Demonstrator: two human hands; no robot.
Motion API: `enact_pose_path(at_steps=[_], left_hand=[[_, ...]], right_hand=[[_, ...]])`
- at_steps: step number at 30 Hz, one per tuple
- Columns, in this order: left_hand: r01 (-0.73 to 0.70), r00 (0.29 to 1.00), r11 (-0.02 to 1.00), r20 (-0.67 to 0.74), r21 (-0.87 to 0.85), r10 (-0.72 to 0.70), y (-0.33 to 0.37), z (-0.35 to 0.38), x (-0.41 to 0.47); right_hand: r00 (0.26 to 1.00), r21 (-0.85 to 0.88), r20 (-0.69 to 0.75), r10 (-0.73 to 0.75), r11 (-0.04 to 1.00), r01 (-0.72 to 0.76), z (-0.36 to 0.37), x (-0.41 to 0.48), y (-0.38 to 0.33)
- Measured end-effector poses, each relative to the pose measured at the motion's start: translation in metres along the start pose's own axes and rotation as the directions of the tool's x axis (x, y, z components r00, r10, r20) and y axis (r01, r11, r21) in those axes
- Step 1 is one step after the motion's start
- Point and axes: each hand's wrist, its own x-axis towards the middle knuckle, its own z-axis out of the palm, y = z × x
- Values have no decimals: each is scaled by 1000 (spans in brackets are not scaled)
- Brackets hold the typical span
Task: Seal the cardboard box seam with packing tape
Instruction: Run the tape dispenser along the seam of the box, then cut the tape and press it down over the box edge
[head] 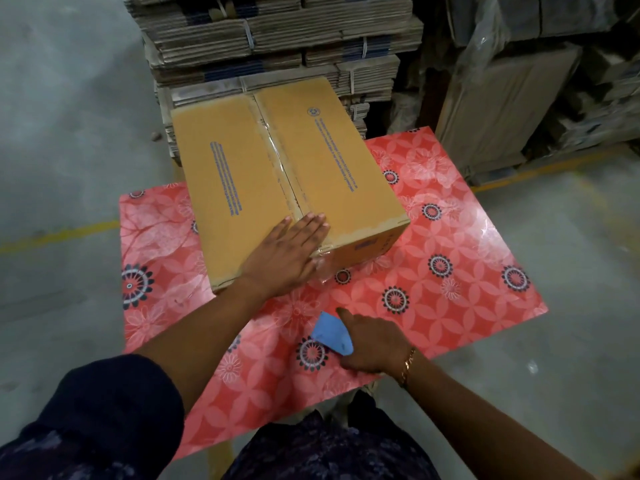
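Observation:
A closed brown cardboard box lies on a red flowered table. Clear packing tape runs along its centre seam and folds over the near end. My left hand lies flat, fingers together, on the near end of the box over the seam. My right hand rests on the table near the front edge, gripping a blue tape dispenser, with its index finger stretched out over the dispenser. Most of the dispenser is hidden under the hand.
Tall stacks of bundled flat cardboard stand right behind the table. More flat cartons wrapped in plastic lean at the back right. Grey concrete floor with a yellow line surrounds the table.

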Motion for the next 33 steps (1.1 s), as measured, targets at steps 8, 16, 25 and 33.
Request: enact_pose_path(at_steps=[8,16,25,33], left_hand=[[11,1000,999,21,30,-11,0,2,0],[3,1000,1000,21,25,-3,0,-2,0],[10,1000,999,4,31,-11,1,0,0],[6,1000,999,2,35,-6,0,2,1]], right_hand=[[886,-429,-332,-324,888,165,27,24,28],[815,-489,-360,-454,836,249,54,28,32],[848,691,-507,154,660,294,-15,24,27],[920,942,-330,210,138,306,-55,54,8]])
